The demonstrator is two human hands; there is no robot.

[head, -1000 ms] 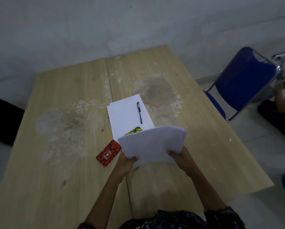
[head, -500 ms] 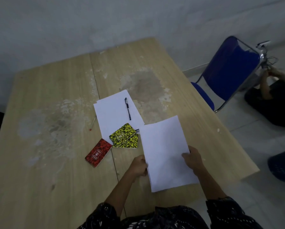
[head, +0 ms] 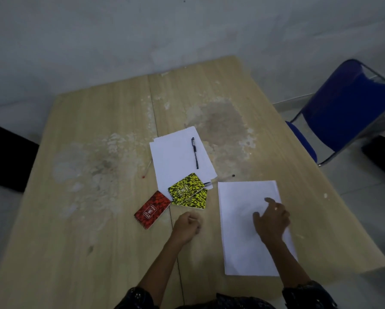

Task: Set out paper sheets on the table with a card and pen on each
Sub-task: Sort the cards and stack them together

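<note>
A white paper stack (head: 249, 237) lies flat on the wooden table (head: 97, 197) at the near right. My right hand (head: 270, 221) rests on top of it, fingers spread. To its left my left hand (head: 187, 226) is curled into a loose fist on the bare table, holding nothing I can see. Farther back lies another white paper sheet (head: 176, 159) with a black pen (head: 195, 152) on it. Two yellow patterned cards (head: 187, 192) overlap that sheet's near corner. A red patterned card (head: 152, 209) lies beside them on the table.
A blue folding chair (head: 347, 108) stands off the table's right side. A thin stick with a red tip (head: 147, 169) lies left of the far sheet, and another pen (head: 222, 177) pokes out at that sheet's near right corner. A dark shape (head: 6, 157) sits on the floor at left.
The paper stack came down from my hands onto the table. My left hand let go and moved left into a fist; my right hand now lies flat on the stack.
</note>
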